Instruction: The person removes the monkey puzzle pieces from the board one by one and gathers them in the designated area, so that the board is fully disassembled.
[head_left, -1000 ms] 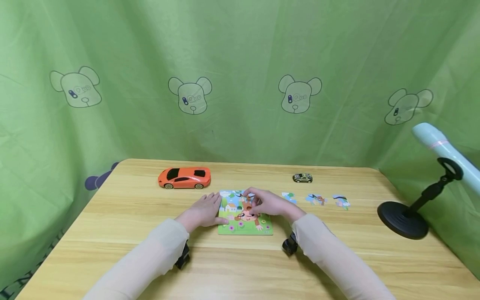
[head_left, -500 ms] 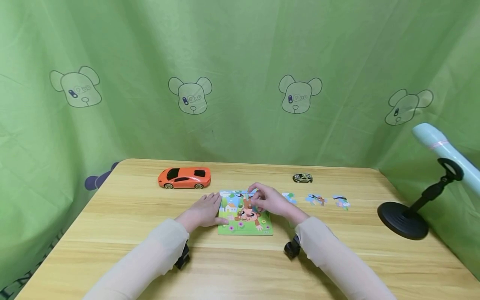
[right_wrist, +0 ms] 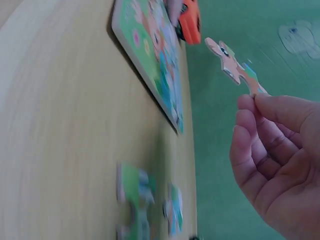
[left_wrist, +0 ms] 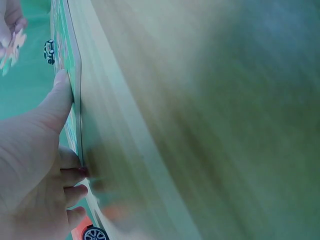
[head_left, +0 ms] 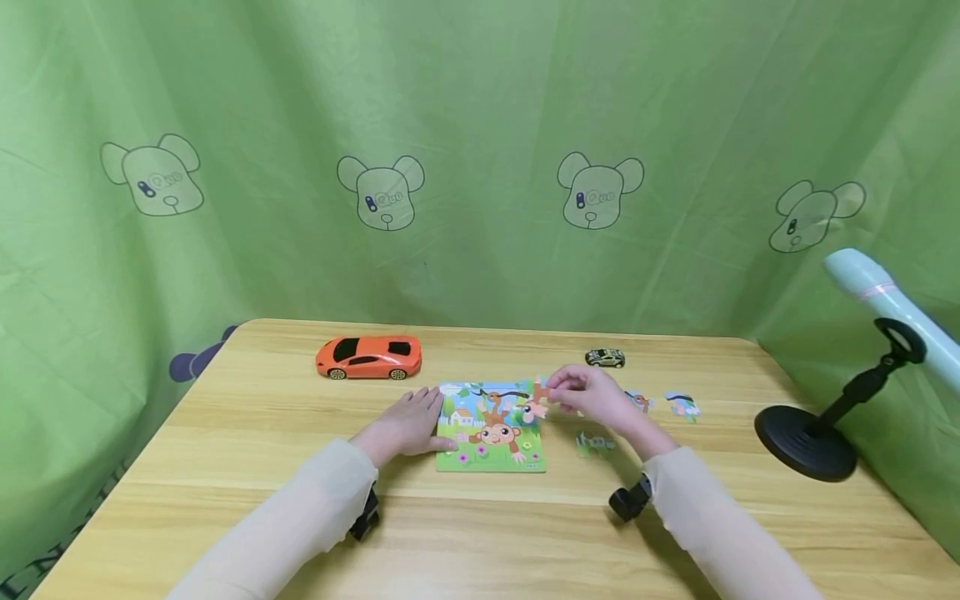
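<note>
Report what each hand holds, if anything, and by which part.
The right hand pinches a puzzle piece by the end opposite its printed face. The left hand holds nothing, resting on the puzzle board.

Your held puzzle piece (right_wrist: 230, 64): smooth, printed face. Your sleeves (head_left: 303, 502): matt cloth. Before you: tabletop (head_left: 480, 550), smooth, wood-grained; orange car (head_left: 384, 360), glossy, plastic-looking; curtain (head_left: 480, 275), creased cloth.

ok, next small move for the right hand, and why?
Probably set the pinched puzzle piece down on the table near the loose pieces: the right hand has moved from over the puzzle board toward its right side, where those already lie. The left hand rests at the board's left edge.
</note>
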Action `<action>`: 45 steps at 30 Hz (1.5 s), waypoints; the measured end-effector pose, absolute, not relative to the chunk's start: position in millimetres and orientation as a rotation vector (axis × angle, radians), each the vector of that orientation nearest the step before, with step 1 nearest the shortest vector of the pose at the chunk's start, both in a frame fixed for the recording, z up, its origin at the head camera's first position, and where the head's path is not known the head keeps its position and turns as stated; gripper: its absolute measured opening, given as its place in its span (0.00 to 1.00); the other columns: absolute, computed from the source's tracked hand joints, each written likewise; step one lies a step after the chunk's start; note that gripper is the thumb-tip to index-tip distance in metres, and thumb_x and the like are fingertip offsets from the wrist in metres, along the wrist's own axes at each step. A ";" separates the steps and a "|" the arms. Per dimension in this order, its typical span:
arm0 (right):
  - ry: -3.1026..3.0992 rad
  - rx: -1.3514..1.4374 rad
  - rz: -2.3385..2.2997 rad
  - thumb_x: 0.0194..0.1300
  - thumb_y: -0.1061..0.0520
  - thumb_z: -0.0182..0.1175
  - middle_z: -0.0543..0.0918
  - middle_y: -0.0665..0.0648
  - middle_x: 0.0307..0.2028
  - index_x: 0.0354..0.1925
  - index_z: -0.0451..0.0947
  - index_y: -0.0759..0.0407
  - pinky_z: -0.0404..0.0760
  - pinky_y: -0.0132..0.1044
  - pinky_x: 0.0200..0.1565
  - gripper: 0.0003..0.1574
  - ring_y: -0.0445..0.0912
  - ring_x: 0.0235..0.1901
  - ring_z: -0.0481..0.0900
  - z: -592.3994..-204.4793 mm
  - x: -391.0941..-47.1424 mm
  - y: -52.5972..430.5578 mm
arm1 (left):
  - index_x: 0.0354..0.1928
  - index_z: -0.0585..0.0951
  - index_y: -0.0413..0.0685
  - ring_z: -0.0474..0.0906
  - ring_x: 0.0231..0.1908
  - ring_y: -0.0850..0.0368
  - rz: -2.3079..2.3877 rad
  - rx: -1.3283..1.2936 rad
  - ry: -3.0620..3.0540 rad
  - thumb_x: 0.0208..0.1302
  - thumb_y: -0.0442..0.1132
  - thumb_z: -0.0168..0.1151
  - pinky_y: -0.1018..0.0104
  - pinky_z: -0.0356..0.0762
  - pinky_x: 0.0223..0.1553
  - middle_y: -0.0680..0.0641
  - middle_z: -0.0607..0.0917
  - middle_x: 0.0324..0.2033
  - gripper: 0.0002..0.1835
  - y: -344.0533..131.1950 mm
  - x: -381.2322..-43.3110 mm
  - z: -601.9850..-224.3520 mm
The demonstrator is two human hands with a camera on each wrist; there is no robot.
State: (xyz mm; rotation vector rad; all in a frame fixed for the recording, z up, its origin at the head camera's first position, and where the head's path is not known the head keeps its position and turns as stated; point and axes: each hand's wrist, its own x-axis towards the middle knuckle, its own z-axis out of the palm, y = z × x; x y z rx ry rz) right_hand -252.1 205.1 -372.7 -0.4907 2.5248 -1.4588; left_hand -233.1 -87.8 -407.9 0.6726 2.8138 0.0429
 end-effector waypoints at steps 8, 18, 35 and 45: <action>2.570 -0.409 -1.443 0.63 0.61 0.58 0.81 0.65 0.36 0.45 0.73 0.73 0.80 0.45 0.38 0.16 0.56 0.33 0.79 -364.6 -242.8 256.5 | 0.69 0.54 0.35 0.47 0.67 0.45 0.036 0.675 2.818 0.59 0.67 0.48 0.54 0.45 0.66 0.39 0.54 0.68 0.48 -87.8 -233.9 -409.4; 2.644 -0.349 -1.251 0.66 0.60 0.54 0.76 0.59 0.24 0.42 0.74 0.75 0.78 0.37 0.29 0.15 0.46 0.24 0.73 -378.1 -239.0 318.3 | 0.68 0.54 0.34 0.48 0.67 0.44 0.050 0.686 2.819 0.60 0.66 0.48 0.53 0.45 0.66 0.38 0.54 0.68 0.48 -88.8 -232.4 -409.0; 2.686 -0.314 -1.034 0.63 0.64 0.56 0.75 0.54 0.23 0.35 0.79 0.70 0.75 0.36 0.23 0.08 0.46 0.24 0.71 -408.4 -247.4 354.7 | 0.68 0.54 0.35 0.47 0.67 0.45 0.044 0.677 2.819 0.60 0.66 0.48 0.53 0.45 0.66 0.39 0.54 0.68 0.48 -88.2 -233.2 -408.5; 2.655 -0.306 -1.026 0.62 0.62 0.58 0.73 0.53 0.21 0.34 0.79 0.69 0.73 0.34 0.21 0.09 0.45 0.21 0.70 -408.7 -251.5 353.5 | 0.68 0.54 0.34 0.48 0.67 0.44 0.046 0.688 2.820 0.60 0.66 0.48 0.53 0.46 0.66 0.38 0.54 0.68 0.48 -88.8 -233.2 -408.7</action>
